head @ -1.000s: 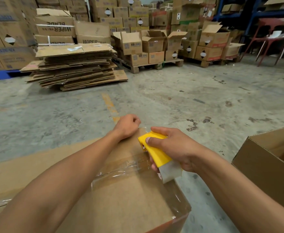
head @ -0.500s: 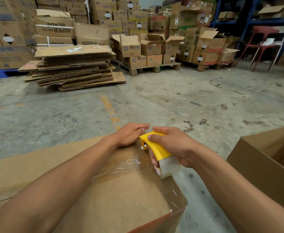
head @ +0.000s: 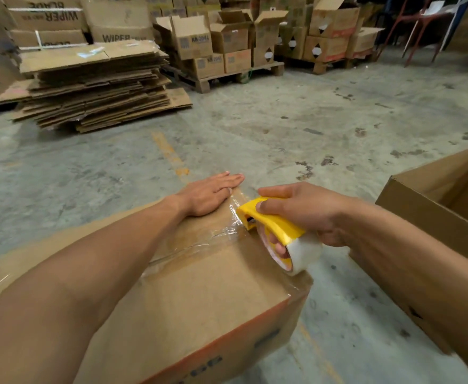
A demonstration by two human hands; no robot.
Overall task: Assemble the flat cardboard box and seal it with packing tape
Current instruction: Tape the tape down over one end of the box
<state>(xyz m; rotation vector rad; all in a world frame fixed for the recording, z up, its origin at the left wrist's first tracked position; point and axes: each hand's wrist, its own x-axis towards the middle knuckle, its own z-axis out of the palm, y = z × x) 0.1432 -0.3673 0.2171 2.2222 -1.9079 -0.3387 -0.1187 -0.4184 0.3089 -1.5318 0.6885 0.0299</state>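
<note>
A closed brown cardboard box [head: 205,297] fills the lower middle, its top crossed by wrinkled clear tape [head: 199,242] along the seam. My left hand [head: 210,194] lies flat, fingers together, pressing on the box top at its far edge. My right hand [head: 307,210] grips a yellow tape dispenser [head: 269,223] with a clear tape roll, its front end resting on the box top just right of the left hand. My left forearm hides much of the seam.
An open brown carton [head: 432,217] stands at the right, close to my right forearm. A stack of flattened cardboard [head: 94,84] lies far left. Pallets of boxes [head: 227,48] line the back, red chairs [head: 421,26] at far right. Bare concrete floor lies between.
My left hand went from a loose fist to a flat palm on the box's far edge. The dispenser stays beside it, now tipped with its front end lower on the box top.
</note>
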